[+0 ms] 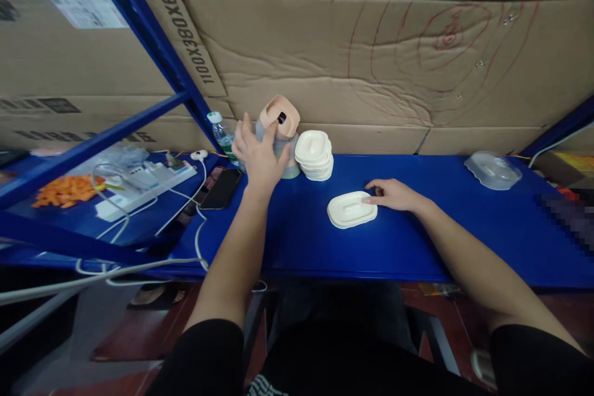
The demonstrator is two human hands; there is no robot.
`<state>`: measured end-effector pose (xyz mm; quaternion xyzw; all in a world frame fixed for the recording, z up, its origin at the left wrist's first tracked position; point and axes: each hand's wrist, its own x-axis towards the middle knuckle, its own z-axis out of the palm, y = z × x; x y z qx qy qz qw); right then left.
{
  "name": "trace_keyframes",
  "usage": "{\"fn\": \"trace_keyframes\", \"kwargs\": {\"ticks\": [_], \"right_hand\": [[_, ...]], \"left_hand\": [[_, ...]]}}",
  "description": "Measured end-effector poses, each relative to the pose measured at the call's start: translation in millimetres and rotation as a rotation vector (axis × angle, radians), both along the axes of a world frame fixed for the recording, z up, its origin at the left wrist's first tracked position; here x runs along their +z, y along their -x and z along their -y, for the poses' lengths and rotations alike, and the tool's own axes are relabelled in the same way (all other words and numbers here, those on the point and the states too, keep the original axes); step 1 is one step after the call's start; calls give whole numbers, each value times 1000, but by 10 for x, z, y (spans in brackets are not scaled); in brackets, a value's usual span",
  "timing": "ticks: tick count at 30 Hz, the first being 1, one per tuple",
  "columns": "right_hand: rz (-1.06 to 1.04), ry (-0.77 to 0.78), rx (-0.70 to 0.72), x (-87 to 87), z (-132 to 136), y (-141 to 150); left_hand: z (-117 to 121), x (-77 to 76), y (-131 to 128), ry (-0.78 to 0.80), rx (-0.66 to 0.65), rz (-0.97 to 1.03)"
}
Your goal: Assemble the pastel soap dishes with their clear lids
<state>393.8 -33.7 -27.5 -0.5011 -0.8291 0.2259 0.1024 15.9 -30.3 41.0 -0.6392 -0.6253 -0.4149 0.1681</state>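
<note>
At the back left of the blue table, my left hand [260,151] is open with spread fingers, beside a stack of containers topped by a peach-coloured piece [281,114] with a dark opening. The hand hides part of this stack, and I cannot tell whether its fingertips touch it. Farther forward, a cream oval lid [351,209] with a raised middle ridge lies flat on the table. My right hand [393,194] is at its right end, the thumb on the lid and the other fingers curled by its far edge. Several similar cream lids [314,154] are stacked behind it.
A clear plastic shell [492,170] lies at the right of the blue table [417,241]. On the left are a water bottle [221,133], a dark phone [221,189], a power strip [146,192] with white cables, and orange pieces [67,190]. Cardboard [297,55] walls the back.
</note>
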Motion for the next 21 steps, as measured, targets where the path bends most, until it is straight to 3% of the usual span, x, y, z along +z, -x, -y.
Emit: {"fn": "trace_keyframes", "kwargs": {"ticks": [12,18,21], "right_hand": [[-28,-3,-11,-48,-29,-22],[-39,-12,10,-44,-26,-34],[-99,-88,-15,-20,6,-27]], "left_hand": [[-55,-35,-17,13,13,23],[-9,-19,-12,-51,1,45],[72,-37,-46,-98,-62,68]]}}
